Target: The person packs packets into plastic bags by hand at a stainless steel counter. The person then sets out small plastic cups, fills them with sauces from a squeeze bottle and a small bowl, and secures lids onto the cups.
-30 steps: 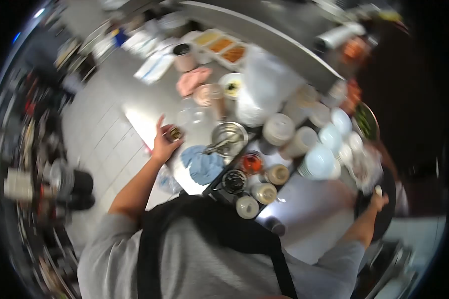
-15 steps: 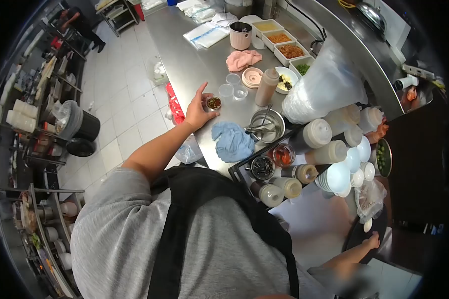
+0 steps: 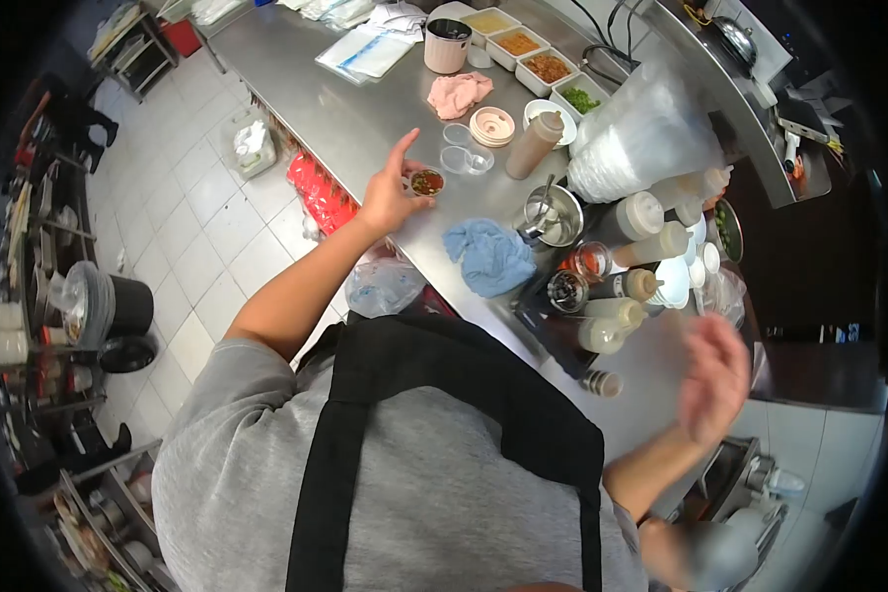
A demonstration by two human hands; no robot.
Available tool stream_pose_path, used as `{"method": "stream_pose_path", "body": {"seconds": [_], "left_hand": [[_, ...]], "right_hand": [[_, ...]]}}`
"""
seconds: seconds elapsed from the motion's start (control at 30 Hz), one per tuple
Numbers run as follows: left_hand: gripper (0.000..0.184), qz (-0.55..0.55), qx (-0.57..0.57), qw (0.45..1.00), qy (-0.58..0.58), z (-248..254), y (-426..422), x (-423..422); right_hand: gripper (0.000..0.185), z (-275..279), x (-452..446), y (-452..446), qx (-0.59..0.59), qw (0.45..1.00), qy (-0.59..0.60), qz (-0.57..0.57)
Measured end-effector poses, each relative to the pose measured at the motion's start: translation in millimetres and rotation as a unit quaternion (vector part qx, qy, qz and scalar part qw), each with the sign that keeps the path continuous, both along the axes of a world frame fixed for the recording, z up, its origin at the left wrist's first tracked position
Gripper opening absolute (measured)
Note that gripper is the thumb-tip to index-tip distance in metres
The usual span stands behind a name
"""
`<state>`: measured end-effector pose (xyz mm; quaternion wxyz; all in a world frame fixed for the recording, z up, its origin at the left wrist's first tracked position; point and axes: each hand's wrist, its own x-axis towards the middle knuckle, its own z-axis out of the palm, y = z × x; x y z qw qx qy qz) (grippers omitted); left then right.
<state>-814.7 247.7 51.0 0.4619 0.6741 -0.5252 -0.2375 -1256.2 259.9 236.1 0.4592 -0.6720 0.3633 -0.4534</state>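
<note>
My left hand point(image 3: 389, 200) is closed around a small clear sauce cup point(image 3: 427, 183) on the steel counter, its index finger stretched out. Dark red sauce with green bits shows inside the cup. Just beyond it lie clear plastic cups or lids point(image 3: 455, 160), near a pale pink lid point(image 3: 491, 126) and a squeeze bottle of brown sauce point(image 3: 537, 144). Smeared by motion, my right hand point(image 3: 712, 380) is raised at the right, close to the sauce bottles point(image 3: 610, 331); its fingers do not show clearly.
A blue cloth point(image 3: 488, 257) lies near the counter's front edge, beside a metal bowl point(image 3: 555, 217) with utensils. Food tubs point(image 3: 546, 69) line the back. A large plastic-wrapped stack point(image 3: 622, 148) stands at right. Another person point(image 3: 74, 118) is far left, near a bin point(image 3: 128, 306).
My right hand has risen from the lower right toward the bottles. My left hand still holds the sauce cup. The camera view has turned, shifting the whole scene.
</note>
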Motion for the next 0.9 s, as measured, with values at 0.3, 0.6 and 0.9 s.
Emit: {"method": "stream_pose_path", "body": {"seconds": [0.3,0.6,0.9], "left_hand": [[0.108,-0.105,0.004,0.995,-0.001,24.7,11.5,48.4],[0.107,-0.151,0.000,0.988,0.008,-21.7,-4.1,82.7],[0.098,-0.214,-0.014,0.976,0.040,-41.6,-12.4,99.4]], "right_hand": [[0.057,-187.4,281.4,-42.8,0.501,0.814,-0.277,0.099],[0.039,-221.0,351.8,-66.8,0.299,0.946,-0.125,0.022],[0.024,-235.8,374.3,-58.3,-0.023,0.981,0.168,-0.089]]}}
